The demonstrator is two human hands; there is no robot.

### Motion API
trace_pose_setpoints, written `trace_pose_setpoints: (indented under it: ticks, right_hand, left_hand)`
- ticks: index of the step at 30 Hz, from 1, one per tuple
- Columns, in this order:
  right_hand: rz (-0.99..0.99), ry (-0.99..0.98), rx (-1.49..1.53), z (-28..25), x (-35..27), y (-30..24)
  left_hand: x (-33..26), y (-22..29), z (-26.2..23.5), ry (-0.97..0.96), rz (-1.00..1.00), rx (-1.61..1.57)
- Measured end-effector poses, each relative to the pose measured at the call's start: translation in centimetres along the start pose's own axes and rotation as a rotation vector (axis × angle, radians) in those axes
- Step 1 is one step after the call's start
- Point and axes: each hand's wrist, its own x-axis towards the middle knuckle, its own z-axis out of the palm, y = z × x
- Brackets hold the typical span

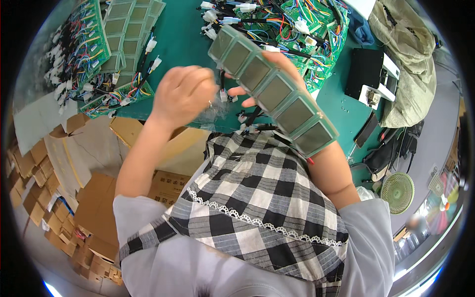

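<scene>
My right hand holds a long green strip of several joined display panels, raised above the green table and slanting from upper left to lower right. The strip hides most of that hand. My left hand is curled just left of the strip, fingers closed, pinching what looks like a thin clear film; what it grips is hard to make out. Small white connectors with black wires lie on the table under both hands.
Green table carries stacks of green circuit boards with coloured wires at the far left and far middle. More panel strips lie at the back. A black-and-white device, a grey cloth, cardboard boxes, a small fan.
</scene>
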Motion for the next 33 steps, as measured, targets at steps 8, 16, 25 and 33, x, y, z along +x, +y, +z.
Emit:
trace_pose_setpoints:
  ticks: [8, 16, 25, 33]
  right_hand:
    - [0.013, 0.066, -0.045, 0.2, 1.4, 0.0]
    - [-0.076, 0.087, 0.012, -1.0, 2.8, 1.7]
    - [-0.401, 0.001, -0.399, 1.8, 0.1, 2.5]
    - [-0.040, 0.104, 0.022, 1.4, 1.9, 0.6]
  left_hand:
    - [-4.8, -0.7, 2.6, -0.490, -0.157, -0.063]
    - [7.3, 5.0, 3.2, -0.161, 0.032, -0.422]
    - [7.4, 4.7, 3.0, -0.173, 0.024, -0.432]
    - [7.9, 5.1, 2.3, -0.204, 0.052, -0.296]
